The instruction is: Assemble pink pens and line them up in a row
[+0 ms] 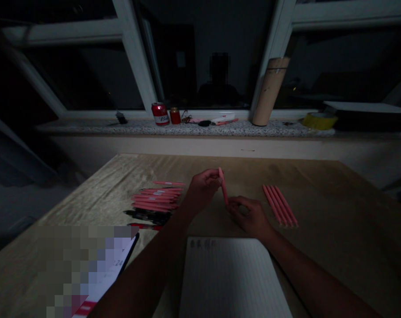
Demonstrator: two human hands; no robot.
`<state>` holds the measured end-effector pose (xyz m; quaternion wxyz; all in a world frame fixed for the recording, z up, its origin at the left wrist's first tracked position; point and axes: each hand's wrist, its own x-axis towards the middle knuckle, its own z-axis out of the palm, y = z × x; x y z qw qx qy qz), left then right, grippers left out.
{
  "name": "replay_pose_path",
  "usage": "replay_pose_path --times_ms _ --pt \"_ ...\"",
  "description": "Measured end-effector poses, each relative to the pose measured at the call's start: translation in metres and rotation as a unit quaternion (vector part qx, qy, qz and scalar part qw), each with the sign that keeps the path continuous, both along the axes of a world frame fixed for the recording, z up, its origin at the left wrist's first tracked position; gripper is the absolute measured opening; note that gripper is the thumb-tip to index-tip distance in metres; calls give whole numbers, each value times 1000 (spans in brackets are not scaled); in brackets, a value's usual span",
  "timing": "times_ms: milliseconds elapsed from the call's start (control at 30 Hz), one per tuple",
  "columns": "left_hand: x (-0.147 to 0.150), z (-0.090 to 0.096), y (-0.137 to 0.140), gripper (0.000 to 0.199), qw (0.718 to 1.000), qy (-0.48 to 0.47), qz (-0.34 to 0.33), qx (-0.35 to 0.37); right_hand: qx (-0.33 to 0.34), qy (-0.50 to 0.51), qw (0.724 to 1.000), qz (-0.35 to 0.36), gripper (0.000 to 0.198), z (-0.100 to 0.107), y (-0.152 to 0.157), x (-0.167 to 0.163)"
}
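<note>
Between my two hands is a pink pen [223, 189], tilted above the table. My left hand [205, 182] pinches its upper end, and the fingertips of my right hand [248, 213] close on its lower end. To the left lies a pile of pink pens [157, 198], some with white labels, with one pink pen [168, 183] apart behind it. Black pens [149, 215] and a red pen [146, 226] lie in front of the pile, partly hidden by my left forearm. Right of my right hand, several pink pens [280, 205] lie side by side in a neat row.
A lined notebook [231, 278] lies open at the front, below my hands. A lit screen [110, 265] is at the front left, partly blurred. On the windowsill [120, 128] stand a red can [160, 114], a small jar [175, 115], a tall cylinder [269, 92] and yellow tape [318, 121].
</note>
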<state>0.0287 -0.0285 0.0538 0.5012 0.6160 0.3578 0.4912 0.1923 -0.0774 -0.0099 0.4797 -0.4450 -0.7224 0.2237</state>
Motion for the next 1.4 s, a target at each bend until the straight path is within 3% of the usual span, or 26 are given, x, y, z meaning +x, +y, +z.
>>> replay_pose_path --times_ms 400,600,867,1133,1400 --pt "3 -9 1 30 998 -48 5 -43 0 3 1000 2 12 0 0 1" --pt "2 -10 2 30 998 -42 -47 -19 -7 -4 1000 -1 15 0 1 1" --pt "4 -12 2 36 999 14 30 1 -9 4 1000 0 16 1 0 1" --pt "3 -8 -1 38 998 -41 -41 -27 -5 3 1000 -2 15 0 1 1" --pt "4 -12 1 38 1000 -21 10 -16 -7 2 1000 1 16 0 0 0"
